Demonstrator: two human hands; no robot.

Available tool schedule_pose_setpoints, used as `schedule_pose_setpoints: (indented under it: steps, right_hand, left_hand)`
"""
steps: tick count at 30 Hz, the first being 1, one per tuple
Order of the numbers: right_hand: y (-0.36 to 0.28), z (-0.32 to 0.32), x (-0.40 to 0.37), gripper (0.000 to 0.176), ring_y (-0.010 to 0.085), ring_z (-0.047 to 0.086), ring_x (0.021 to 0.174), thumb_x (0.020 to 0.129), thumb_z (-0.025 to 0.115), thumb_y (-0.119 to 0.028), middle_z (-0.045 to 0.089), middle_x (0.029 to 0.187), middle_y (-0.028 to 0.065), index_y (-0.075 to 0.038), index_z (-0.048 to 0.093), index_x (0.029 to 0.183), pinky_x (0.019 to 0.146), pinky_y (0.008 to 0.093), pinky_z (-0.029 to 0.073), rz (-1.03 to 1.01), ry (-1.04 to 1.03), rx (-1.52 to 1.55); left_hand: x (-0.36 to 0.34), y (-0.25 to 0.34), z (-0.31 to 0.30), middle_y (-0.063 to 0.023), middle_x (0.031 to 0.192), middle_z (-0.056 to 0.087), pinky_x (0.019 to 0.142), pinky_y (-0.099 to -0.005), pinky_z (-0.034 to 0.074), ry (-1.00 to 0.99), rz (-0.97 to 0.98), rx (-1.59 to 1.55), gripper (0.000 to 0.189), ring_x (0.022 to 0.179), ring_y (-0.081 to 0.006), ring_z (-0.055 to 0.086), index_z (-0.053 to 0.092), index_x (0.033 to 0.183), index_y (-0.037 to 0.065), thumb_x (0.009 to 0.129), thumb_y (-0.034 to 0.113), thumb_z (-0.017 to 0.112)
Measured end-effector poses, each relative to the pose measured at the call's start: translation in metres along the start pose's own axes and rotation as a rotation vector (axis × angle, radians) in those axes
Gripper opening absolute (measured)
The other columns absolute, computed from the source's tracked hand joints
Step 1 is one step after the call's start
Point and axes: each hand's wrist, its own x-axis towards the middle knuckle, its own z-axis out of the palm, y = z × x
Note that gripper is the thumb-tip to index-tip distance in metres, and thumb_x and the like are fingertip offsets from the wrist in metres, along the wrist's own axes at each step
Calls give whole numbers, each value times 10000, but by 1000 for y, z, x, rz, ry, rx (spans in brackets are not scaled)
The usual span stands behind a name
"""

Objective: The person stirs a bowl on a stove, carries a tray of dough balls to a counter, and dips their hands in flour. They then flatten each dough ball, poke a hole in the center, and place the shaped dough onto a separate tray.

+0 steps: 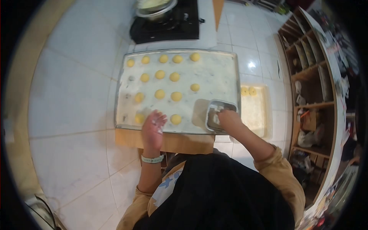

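Observation:
Rows of round yellow dough balls (pixel 159 74) sit on a large flour-dusted tray (pixel 214 73). My left hand (pixel 154 124) is over the tray's near edge, palm turned up and fingers apart, with white powder on the skin. Nothing lies in it. Beside it are two dough balls, one (pixel 176 119) to its right and another (pixel 139 117) partly covered on its left. At the tray's right corner stands a small metal container (pixel 210 119) with some white powder inside. Into it reaches my right hand (pixel 229 119), fingers bent together; what they pinch is hidden.
A black stove (pixel 165 30) with a bowl (pixel 156 13) on it stands beyond the tray. Lower on the right, a pale tray (pixel 257 111) holds flattened yellow dough pieces (pixel 252 91). Wooden shelves (pixel 312 105) line the right side. A wooden surface (pixel 184 142) supports the large tray.

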Motion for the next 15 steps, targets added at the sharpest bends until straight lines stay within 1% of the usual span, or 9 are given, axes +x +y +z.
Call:
schedule_pose_setpoints:
  steps: [1, 3, 4, 5, 6, 8, 10, 12, 15]
  right_hand:
    - [-8, -10, -5, 184, 275, 611, 862, 751, 536, -75, 611, 928, 149, 0, 610, 903, 698, 359, 509, 28, 96, 31]
    - [-34, -23, -4, 221, 279, 603, 894, 763, 523, -77, 606, 968, 154, 14, 594, 952, 704, 356, 511, 33, 185, 49]
    - [-56, -27, 1, 273, 289, 562, 973, 799, 501, -122, 574, 1041, 167, 16, 552, 1029, 794, 371, 468, -135, 332, 102]
    - [-77, -30, 9, 330, 299, 520, 1052, 835, 479, -167, 541, 1115, 181, 19, 511, 1106, 884, 385, 425, -303, 478, 160]
    - [-98, -30, 22, 330, 299, 520, 1052, 835, 479, -167, 541, 1115, 181, 19, 511, 1106, 884, 385, 425, -318, 477, 149]
    - [-135, -21, 54, 431, 294, 408, 1179, 888, 409, -281, 466, 1214, 201, 22, 445, 1193, 1012, 404, 277, -519, 533, 149]
    - [-155, -13, 94, 464, 287, 378, 1205, 891, 397, -307, 437, 1248, 196, 19, 417, 1221, 1025, 417, 247, -566, 562, 118]
    - [-166, -11, 141, 498, 280, 349, 1230, 893, 385, -333, 407, 1282, 191, 15, 389, 1249, 1037, 430, 217, -612, 589, 92]
    - [-170, -26, 224, 582, 246, 273, 1279, 903, 296, -411, 314, 1361, 159, 3, 292, 1313, 1053, 454, 153, -494, 589, -58]
  left_hand:
    - [1, -3, -6, -113, 1059, 563, 803, -345, 452, 15, 23, -26, 324, 930, -228, 559, 488, 1099, -40, 900, 212, 451]
    - [4, -10, -12, -129, 1139, 517, 852, -353, 421, -20, -381, -358, 450, 1010, -240, 512, 433, 1165, -50, 900, 314, 434]
    - [2, -7, -7, -129, 1139, 517, 852, -353, 421, -12, -366, -375, 450, 1010, -240, 512, 433, 1165, -50, 900, 314, 434]
    - [1, -2, -2, -136, 1168, 494, 878, -353, 406, -94, -476, -441, 515, 1046, -244, 491, 406, 1192, -54, 893, 365, 428]
    - [2, 5, -2, -142, 1197, 471, 905, -353, 390, -180, -584, -503, 581, 1081, -248, 469, 379, 1219, -58, 886, 415, 422]
    - [16, 13, -22, -156, 1166, 487, 927, -355, 380, -310, -495, -638, 598, 1073, -258, 473, 387, 1205, -68, 881, 434, 417]
    - [28, 31, -38, -171, 1135, 503, 949, -358, 370, -449, -401, -756, 617, 1066, -268, 477, 396, 1191, -79, 877, 452, 412]
    - [31, 55, -55, -167, 1317, 349, 1027, -346, 274, -300, -200, -614, 724, 1235, -260, 331, 271, 1281, -85, 868, 495, 404]
    - [23, 87, -75, -174, 1353, 303, 1062, -342, 217, -128, -95, -557, 742, 1275, -253, 269, 218, 1312, -78, 873, 495, 389]
